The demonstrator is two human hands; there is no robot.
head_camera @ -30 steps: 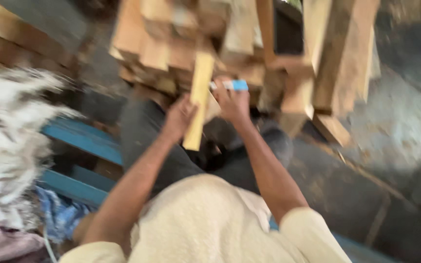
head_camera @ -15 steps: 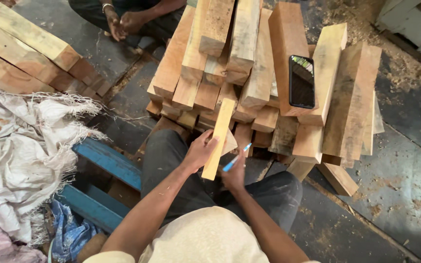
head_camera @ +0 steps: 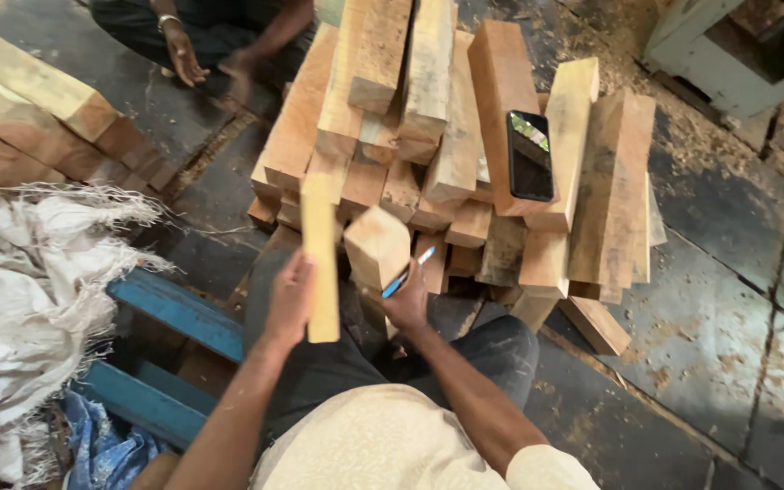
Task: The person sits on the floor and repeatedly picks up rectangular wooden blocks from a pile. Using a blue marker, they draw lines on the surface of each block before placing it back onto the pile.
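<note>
My left hand (head_camera: 289, 299) grips a thin pale wooden slat (head_camera: 320, 254) and holds it upright in front of me. My right hand (head_camera: 407, 304) holds a blue pen (head_camera: 407, 272) and also supports a squarish wooden block (head_camera: 377, 245) raised just above it. Both hands are close to the near end of a tall stack of sawn wooden blocks (head_camera: 446, 136). A black phone (head_camera: 530, 155) lies face up on top of that stack. My knees in dark trousers (head_camera: 492, 345) are under the hands.
Another person's hands (head_camera: 183, 59) rest on the floor at the far left of the stack. Long timber planks (head_camera: 29, 118) lie at the left. White sacking (head_camera: 20, 299) covers a blue wooden frame (head_camera: 174, 313). The dark floor (head_camera: 710, 308) carries sawdust.
The slat has swung from leaning against the stack to upright in my left hand. My right hand has lifted a block off the pile. The view has steadied and widened.
</note>
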